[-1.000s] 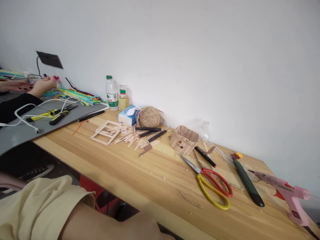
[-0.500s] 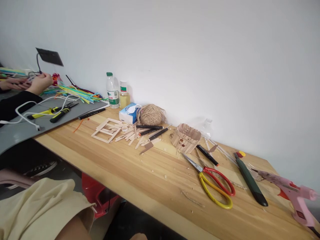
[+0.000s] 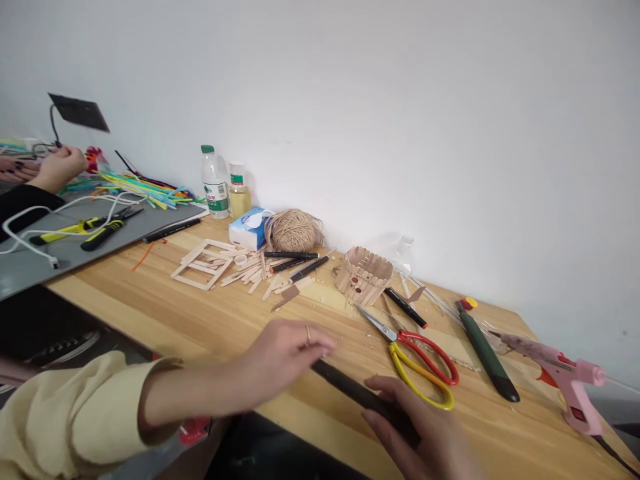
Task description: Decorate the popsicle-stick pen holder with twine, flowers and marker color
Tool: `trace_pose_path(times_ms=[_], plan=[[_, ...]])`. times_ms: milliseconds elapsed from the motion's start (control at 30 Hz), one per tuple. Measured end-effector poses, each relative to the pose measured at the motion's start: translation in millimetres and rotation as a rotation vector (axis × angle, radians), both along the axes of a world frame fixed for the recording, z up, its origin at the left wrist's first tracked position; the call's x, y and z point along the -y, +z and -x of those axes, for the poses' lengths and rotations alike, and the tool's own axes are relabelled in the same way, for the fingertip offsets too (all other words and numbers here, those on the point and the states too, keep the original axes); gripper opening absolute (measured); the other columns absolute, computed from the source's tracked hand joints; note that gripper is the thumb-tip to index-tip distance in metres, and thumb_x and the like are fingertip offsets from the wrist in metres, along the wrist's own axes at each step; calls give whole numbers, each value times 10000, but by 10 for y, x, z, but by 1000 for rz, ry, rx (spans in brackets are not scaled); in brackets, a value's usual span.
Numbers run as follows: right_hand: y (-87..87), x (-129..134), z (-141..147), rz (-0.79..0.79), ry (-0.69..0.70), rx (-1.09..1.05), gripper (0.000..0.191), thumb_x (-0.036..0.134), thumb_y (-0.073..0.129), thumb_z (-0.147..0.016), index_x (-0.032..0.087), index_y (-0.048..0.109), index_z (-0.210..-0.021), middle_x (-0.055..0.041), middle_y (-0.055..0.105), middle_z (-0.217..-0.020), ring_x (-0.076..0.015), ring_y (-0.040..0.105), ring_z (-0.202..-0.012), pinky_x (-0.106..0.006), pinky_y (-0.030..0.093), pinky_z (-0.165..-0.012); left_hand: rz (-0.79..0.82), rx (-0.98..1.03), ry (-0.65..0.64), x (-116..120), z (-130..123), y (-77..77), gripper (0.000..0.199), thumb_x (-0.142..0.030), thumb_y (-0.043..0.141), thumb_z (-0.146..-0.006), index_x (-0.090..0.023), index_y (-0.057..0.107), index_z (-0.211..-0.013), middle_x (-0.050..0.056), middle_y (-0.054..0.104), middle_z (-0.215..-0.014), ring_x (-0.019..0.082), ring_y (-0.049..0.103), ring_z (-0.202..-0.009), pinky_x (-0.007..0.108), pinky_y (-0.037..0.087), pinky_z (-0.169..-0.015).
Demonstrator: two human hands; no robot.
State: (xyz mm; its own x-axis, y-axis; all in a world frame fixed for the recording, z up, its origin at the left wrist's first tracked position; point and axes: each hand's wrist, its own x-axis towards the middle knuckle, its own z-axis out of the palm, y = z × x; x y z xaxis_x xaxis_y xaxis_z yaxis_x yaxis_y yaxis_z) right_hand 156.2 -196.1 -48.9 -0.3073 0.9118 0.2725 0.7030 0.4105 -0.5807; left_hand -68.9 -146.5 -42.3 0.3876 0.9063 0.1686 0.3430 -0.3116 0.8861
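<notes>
A slim black marker point(image 3: 350, 388) is held above the front part of the wooden table, slanting down to the right. My right hand point(image 3: 417, 427) is closed around its near end, thumb and fingers on either side. At the far end my left hand point(image 3: 290, 353), with a ring on one finger, pinches the marker's tip; the exact grip is partly hidden and slightly blurred. Just beyond my right hand lie scissors point(image 3: 393, 333) with one red and one yellow handle. Behind them stands a small basket made of craft sticks point(image 3: 363, 277).
On the right lie a green-handled cutter point(image 3: 487, 353) and a pink glue gun point(image 3: 560, 370). Craft sticks point(image 3: 250, 270), markers point(image 3: 307, 268), a twine ball point(image 3: 295, 230), tissues point(image 3: 247, 230) and bottles point(image 3: 215, 187) stand farther back. At left, another person's hand point(image 3: 60, 167) works near pliers point(image 3: 107, 230).
Both my hands have come into view from below, with a black marker between them. The view has shifted slightly to the right. Tabletop things lie as before.
</notes>
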Motion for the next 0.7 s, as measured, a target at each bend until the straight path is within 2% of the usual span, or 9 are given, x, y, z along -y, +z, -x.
trace_pose_path(times_ms=[67,167,233,333,433,567,700], plan=[[-12,-126,-1,84,-9,49,166,359,530,-869,257,605,-976,-23,728,-862,-205,700,-753,-277,550,-631,78,-39,108,-213,120,-105,207,-302,556,-791,-179,715,-842,40,743,-805,186,673,-740,289,518,-733],[-11,-282,10,166,29,129,212,286,460,-886,230,580,-1051,-58,708,-979,-216,684,-869,-316,547,-718,105,-65,147,-488,304,-277,186,-276,556,-772,-155,692,-730,35,717,-677,186,671,-649,283,524,-651],[-18,-385,47,166,41,166,237,232,419,-889,216,558,-1080,-73,685,-1032,-212,670,-905,-329,539,-755,101,-75,175,-633,414,-355,218,-279,520,-796,-145,664,-703,34,697,-649,176,665,-616,266,523,-603],[-66,-563,166,112,47,193,278,173,387,-878,190,534,-1114,-97,645,-1099,-215,633,-990,-357,511,-848,45,-115,233,-831,555,-395,254,-268,459,-855,-137,644,-741,27,679,-669,161,659,-646,268,525,-647],[-152,-760,341,76,55,203,320,121,392,-855,159,525,-1144,-122,617,-1114,-234,593,-1039,-391,473,-916,-7,-193,296,-1042,649,-368,259,-260,433,-915,-123,634,-827,27,667,-748,147,646,-693,300,528,-710],[-286,-987,571,22,48,220,375,55,392,-821,96,531,-1168,-174,597,-1101,-275,567,-1047,-427,464,-915,-49,-338,374,-1296,667,-319,272,-324,532,-899,-136,573,-1090,72,624,-1050,183,623,-884,386,533,-774],[-388,-1110,672,-50,50,202,356,66,452,-803,111,548,-1142,-167,582,-1110,-290,533,-1087,-451,445,-941,-81,-468,433,-1440,624,-310,292,-312,537,-895,-155,556,-1141,86,588,-1150,209,601,-972,413,521,-822]])
